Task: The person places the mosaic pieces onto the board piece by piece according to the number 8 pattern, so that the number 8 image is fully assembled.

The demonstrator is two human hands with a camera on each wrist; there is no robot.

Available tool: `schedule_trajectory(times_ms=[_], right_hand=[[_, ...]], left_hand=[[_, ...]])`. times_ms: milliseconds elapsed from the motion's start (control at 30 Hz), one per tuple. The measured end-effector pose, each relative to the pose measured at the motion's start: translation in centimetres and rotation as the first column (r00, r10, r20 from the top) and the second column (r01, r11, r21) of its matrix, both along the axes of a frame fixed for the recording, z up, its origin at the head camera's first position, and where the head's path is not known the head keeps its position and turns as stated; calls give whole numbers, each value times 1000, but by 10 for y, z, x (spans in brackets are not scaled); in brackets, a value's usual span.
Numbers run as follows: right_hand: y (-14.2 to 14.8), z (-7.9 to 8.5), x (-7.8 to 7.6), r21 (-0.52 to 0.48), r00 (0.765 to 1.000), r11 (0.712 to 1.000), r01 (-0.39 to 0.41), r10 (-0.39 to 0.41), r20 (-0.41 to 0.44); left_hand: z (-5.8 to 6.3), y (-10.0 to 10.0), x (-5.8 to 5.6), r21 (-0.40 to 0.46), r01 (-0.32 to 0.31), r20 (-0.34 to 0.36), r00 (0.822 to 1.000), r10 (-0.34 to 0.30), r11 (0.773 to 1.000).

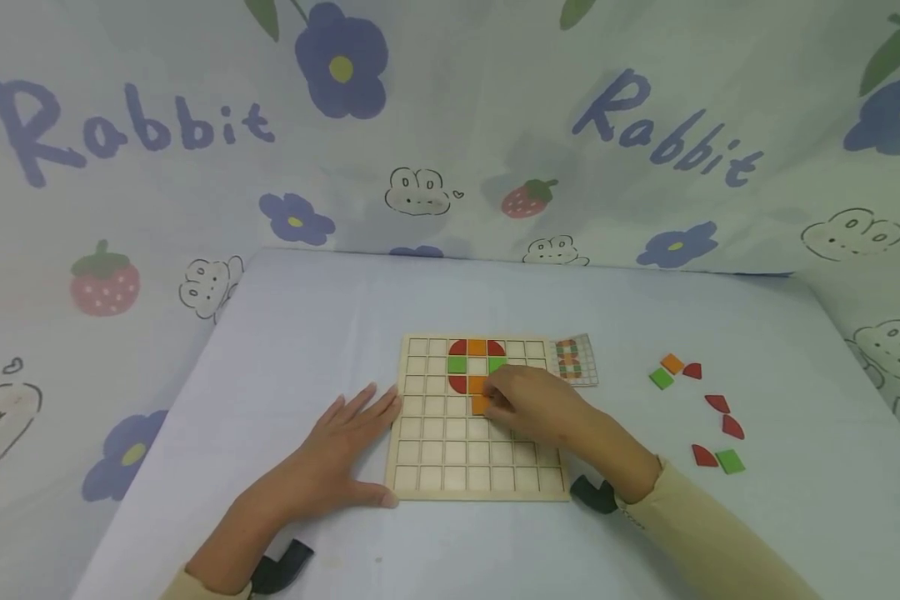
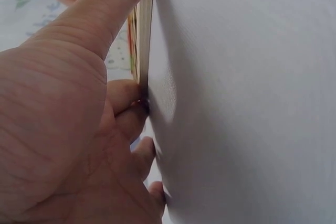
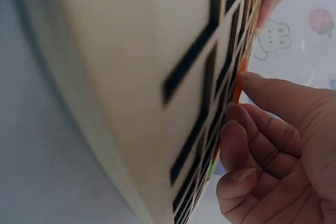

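Note:
A wooden grid board lies flat on the table. My left hand rests at its left edge, fingers spread and thumb at the near corner; the left wrist view shows the thumb along the board's side. My right hand is over the board and pinches an orange square tile between thumb and fingers. The right wrist view has this orange tile at the thumb tip. Other tiles sit in the upper cells: red quarter-rounds, orange squares and green squares. The right hand hides some cells.
A small pattern card lies by the board's upper right edge. Farther right are loose tiles: an orange square, green squares and several red quarter-rounds. A printed cloth hangs behind the table.

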State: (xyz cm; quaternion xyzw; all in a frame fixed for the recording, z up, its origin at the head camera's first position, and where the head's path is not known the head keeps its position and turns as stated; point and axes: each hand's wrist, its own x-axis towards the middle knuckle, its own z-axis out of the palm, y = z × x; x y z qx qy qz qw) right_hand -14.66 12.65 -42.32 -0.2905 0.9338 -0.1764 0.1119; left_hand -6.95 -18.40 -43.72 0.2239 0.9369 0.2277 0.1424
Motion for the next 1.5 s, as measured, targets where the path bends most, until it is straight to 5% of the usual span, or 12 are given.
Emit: schedule_trajectory(times_ms=[533, 733, 933, 1100, 1300, 1500], right_hand=[[7, -2, 7, -36, 1000, 999, 3, -2, 17], [27, -1, 23, -86, 999, 996, 23, -20, 40], [64, 6, 46, -148, 991, 980, 133, -129, 35], [114, 12, 62, -137, 966, 956, 260, -259, 25], [173, 8, 75, -25, 905, 905, 426, -425, 26], [208, 4, 79, 98, 857, 859, 502, -510, 75]], left_hand=[[-2, 0, -1, -13, -5, -1, 1000, 5, 1000], [-1, 0, -1, -22, -4, -12, 1000, 4, 1000], [-2, 0, -1, -14, -3, -7, 1000, 3, 1000], [-2, 0, 1, -6, -1, -4, 1000, 1, 1000], [-2, -1, 3, -14, 5, -15, 1000, -5, 1000], [-2, 0, 0, -11, 7, -13, 1000, -7, 1000]])
